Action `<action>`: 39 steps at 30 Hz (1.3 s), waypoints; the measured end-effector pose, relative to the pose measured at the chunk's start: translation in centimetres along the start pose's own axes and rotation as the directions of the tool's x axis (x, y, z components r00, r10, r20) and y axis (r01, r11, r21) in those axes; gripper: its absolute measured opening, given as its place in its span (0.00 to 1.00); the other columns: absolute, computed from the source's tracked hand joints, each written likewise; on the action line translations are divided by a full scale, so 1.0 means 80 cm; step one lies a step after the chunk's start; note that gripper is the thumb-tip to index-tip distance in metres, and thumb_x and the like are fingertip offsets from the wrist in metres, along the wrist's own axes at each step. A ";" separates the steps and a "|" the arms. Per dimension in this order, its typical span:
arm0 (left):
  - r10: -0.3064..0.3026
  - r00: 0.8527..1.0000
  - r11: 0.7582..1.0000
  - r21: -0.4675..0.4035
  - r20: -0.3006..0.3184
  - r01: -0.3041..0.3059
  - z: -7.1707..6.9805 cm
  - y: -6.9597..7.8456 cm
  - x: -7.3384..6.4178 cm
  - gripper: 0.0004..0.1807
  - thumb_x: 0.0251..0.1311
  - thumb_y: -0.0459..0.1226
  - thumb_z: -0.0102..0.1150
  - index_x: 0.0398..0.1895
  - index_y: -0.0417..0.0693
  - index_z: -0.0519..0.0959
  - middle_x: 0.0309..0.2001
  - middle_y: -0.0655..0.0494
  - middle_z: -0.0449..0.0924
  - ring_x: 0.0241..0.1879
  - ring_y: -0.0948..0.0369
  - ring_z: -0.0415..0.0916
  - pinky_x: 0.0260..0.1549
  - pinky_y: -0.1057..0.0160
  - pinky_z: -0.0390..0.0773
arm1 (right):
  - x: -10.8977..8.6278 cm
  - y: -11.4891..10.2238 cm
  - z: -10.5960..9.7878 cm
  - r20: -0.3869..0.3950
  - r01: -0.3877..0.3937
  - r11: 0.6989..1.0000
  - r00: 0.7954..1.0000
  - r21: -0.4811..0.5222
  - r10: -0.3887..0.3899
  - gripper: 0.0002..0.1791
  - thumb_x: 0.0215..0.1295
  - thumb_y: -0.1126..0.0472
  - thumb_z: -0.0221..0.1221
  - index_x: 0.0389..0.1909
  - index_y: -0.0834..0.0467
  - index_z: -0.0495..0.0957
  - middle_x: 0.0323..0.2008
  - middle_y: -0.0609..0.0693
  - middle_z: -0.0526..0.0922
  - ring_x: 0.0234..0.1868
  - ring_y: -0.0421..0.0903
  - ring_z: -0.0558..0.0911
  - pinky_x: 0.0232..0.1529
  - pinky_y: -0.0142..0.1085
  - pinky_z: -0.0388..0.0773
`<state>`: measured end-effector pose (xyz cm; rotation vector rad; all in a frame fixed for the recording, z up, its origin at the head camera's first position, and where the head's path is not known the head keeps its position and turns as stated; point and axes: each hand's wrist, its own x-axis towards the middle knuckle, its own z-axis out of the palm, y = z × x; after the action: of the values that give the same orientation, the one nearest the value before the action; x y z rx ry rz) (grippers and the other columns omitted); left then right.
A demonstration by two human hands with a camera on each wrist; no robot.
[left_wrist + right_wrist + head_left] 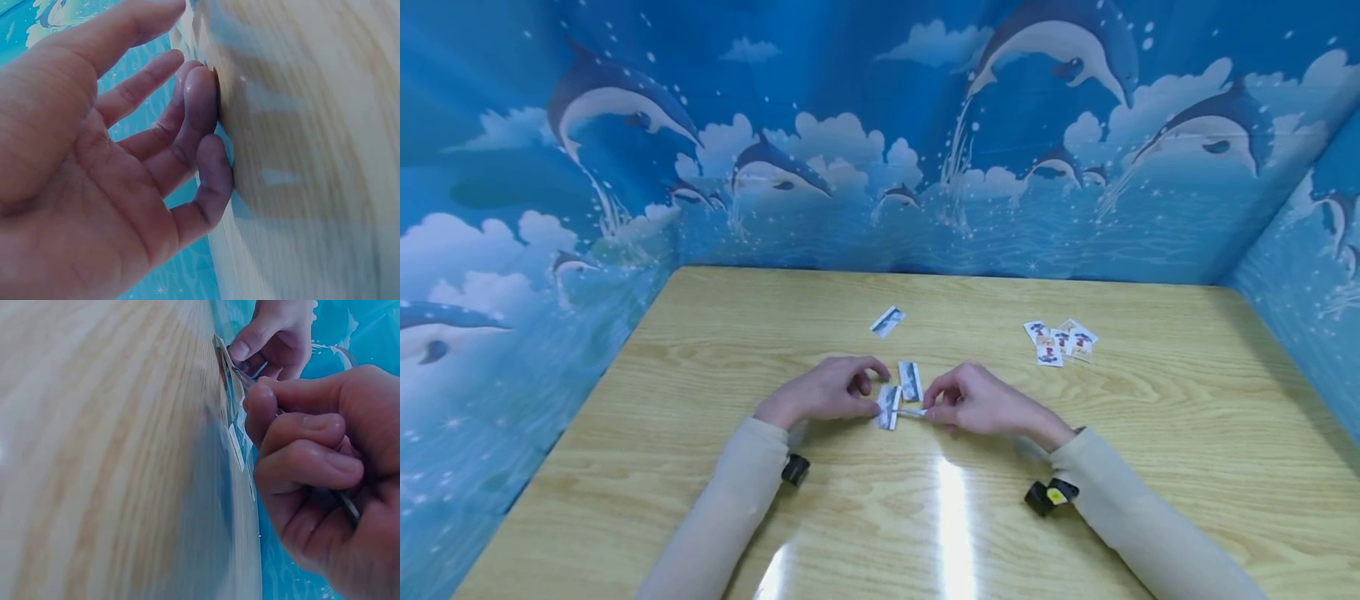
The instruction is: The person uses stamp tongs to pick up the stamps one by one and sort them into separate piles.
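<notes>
Two small printed paper pieces lie close together on the wooden table between the hands: a nearer piece (887, 407) and a farther piece (909, 381). My left hand (831, 390) touches the nearer piece's left edge with the thumb. In the left wrist view, that hand's fingers (201, 100) are loosely bent, tips at the table surface. My right hand (973, 400) pinches a slim metal tool (912, 412), its tip at the nearer piece's right side. The tool's dark rear end (347, 509) shows beneath the curled fingers in the right wrist view; its exact kind is unclear.
Another printed piece (887, 322) lies farther back on the table (760, 325). Several small red-and-white picture cards (1049, 351) overlap in a loose pile at the back right. A blue dolphin-print curtain (850, 208) stands along the back and sides.
</notes>
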<state>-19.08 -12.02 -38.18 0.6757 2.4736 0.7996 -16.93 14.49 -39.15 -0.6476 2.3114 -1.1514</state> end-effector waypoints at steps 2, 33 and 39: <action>0.006 1.000 1.000 0.000 -0.006 -0.006 -0.001 0.000 0.000 0.24 0.64 0.40 0.68 0.63 0.52 0.77 0.41 0.56 0.79 0.39 0.63 0.76 0.43 0.62 0.77 | 0.000 -0.001 0.000 0.012 0.000 1.000 1.000 -0.006 0.001 0.04 0.66 0.64 0.66 0.39 0.58 0.87 0.24 0.50 0.86 0.23 0.44 0.83 0.29 0.34 0.80; 0.035 0.998 0.997 0.076 -0.061 -0.031 0.001 -0.002 0.007 0.13 0.63 0.41 0.69 0.50 0.53 0.83 0.41 0.56 0.81 0.42 0.61 0.76 0.47 0.58 0.77 | -0.032 0.015 -0.022 0.012 -0.022 1.000 1.000 -0.013 0.022 0.05 0.68 0.60 0.66 0.40 0.56 0.86 0.24 0.50 0.85 0.26 0.46 0.81 0.28 0.33 0.77; 0.019 0.996 0.993 0.119 -0.082 -0.009 0.009 0.006 0.005 0.17 0.59 0.46 0.73 0.48 0.53 0.81 0.42 0.54 0.80 0.43 0.59 0.75 0.50 0.56 0.77 | -0.035 0.023 -0.032 -0.058 -0.034 0.999 0.998 0.006 0.034 0.08 0.68 0.60 0.65 0.43 0.59 0.86 0.27 0.51 0.86 0.27 0.46 0.83 0.28 0.34 0.78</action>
<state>-18.81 -11.13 -38.50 0.7152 2.6110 0.7040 -16.66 18.67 -38.70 -0.5780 2.3581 -1.1740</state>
